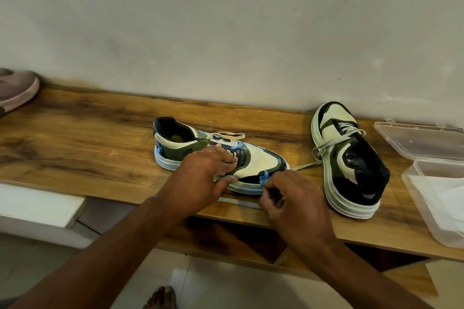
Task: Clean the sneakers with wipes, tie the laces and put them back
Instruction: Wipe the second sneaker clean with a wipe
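Nearest the counter's (100, 163) front edge, the right hand (293, 198) has its fingers curled round a small blue wad, probably a wipe (265, 178), pressed at the toe of the near sneaker (261, 158). The left hand (203, 173) grips that sneaker's side, thumb under the sole edge. This looks like the wiping step. Right of this sneaker stands the second sneaker (351, 163), laces loose. Next would be finishing the sole, then tying. Farther right sits an open plastic box (426, 178).
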A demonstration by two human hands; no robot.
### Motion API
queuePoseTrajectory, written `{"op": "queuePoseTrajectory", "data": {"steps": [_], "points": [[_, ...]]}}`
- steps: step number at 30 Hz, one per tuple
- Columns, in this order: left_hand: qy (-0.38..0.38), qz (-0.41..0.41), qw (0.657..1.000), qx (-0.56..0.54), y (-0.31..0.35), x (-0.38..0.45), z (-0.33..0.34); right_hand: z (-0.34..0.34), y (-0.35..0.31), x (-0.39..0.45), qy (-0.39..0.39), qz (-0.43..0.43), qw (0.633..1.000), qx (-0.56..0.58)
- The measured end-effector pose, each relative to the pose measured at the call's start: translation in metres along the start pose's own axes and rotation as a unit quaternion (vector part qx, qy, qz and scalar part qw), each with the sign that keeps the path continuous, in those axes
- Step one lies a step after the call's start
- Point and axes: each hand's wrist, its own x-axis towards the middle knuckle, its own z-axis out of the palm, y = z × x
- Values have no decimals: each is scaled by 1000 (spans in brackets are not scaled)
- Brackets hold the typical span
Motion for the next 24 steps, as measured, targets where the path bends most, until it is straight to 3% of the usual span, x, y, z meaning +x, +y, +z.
{"op": "queuePoseTrajectory", "data": {"steps": [2,7,13,19,24], "points": [[-2,0,1000,0,0,0,0,-3,3,5,3,9,1000,10],[-2,-3,1000,-5,0,0,0,-27,23,26,100,71,992,44],[-15,6,1000,0,1,1,-3,-10,0,14,-20,4,999,32],[-30,11,999,1,2,2,-5,-32,25,32,80,67,994,28],[-63,30,998,-3,-1,4,-14,-34,24,32,8,73,996,42]]}}
